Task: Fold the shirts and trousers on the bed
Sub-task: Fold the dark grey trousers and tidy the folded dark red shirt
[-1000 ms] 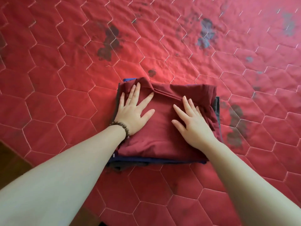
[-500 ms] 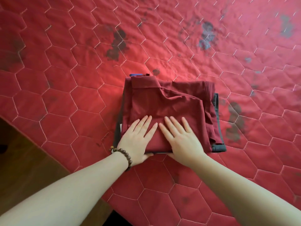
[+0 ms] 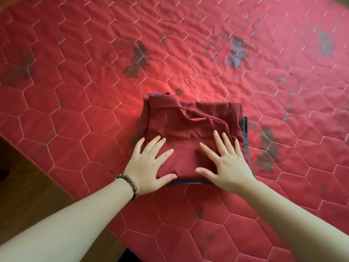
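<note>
Both the left hand [image 3: 149, 165] and right hand [image 3: 226, 167] are pressing with straight, spread fingers [image 3: 217, 138] on the folded maroon garment [image 3: 188, 125], apparently flattening the stack of clothes [image 3: 245, 133] beneath their fingertips on the bed [image 3: 75, 91].

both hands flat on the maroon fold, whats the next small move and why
Probably lift both hands off: the left hand and right hand lie flat with spread fingers on the maroon garment, which looks squarely folded atop a stack of darker clothes.
</note>
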`<act>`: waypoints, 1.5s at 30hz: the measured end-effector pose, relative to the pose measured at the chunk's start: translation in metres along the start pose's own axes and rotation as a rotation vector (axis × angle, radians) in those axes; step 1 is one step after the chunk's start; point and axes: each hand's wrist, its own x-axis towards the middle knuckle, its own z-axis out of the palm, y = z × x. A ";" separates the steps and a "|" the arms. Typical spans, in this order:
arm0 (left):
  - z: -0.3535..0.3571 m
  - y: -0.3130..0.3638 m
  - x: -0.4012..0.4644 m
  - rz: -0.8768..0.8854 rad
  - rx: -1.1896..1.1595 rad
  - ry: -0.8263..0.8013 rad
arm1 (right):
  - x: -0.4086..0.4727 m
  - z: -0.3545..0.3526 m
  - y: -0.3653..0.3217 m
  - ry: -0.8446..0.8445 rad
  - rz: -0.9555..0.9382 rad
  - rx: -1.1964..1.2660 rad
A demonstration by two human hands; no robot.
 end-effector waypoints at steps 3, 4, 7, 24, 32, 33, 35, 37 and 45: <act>-0.014 -0.007 0.018 -0.245 -0.112 0.135 | 0.016 -0.013 0.016 0.148 0.161 0.117; -0.015 -0.012 0.024 -0.346 -0.150 0.115 | 0.022 -0.013 0.025 0.153 0.220 0.144; -0.006 -0.027 0.037 -0.540 -0.246 -0.072 | 0.034 -0.003 0.046 0.074 0.375 0.236; 0.003 -0.021 0.044 -0.648 -0.550 -0.154 | 0.036 0.017 0.048 0.059 0.486 0.687; -0.003 -0.022 0.030 -0.645 -0.521 -0.234 | 0.025 0.011 0.044 -0.010 0.509 0.678; -0.003 -0.021 0.028 -0.649 -0.520 -0.229 | 0.023 0.012 0.044 -0.014 0.515 0.681; -0.002 -0.020 0.024 -0.652 -0.529 -0.213 | 0.020 0.014 0.042 -0.016 0.530 0.678; 0.000 -0.018 0.018 -0.657 -0.533 -0.213 | 0.016 0.016 0.040 -0.014 0.535 0.664; -0.012 -0.008 -0.020 -0.684 -0.605 -0.132 | -0.005 0.011 0.014 0.032 0.538 0.698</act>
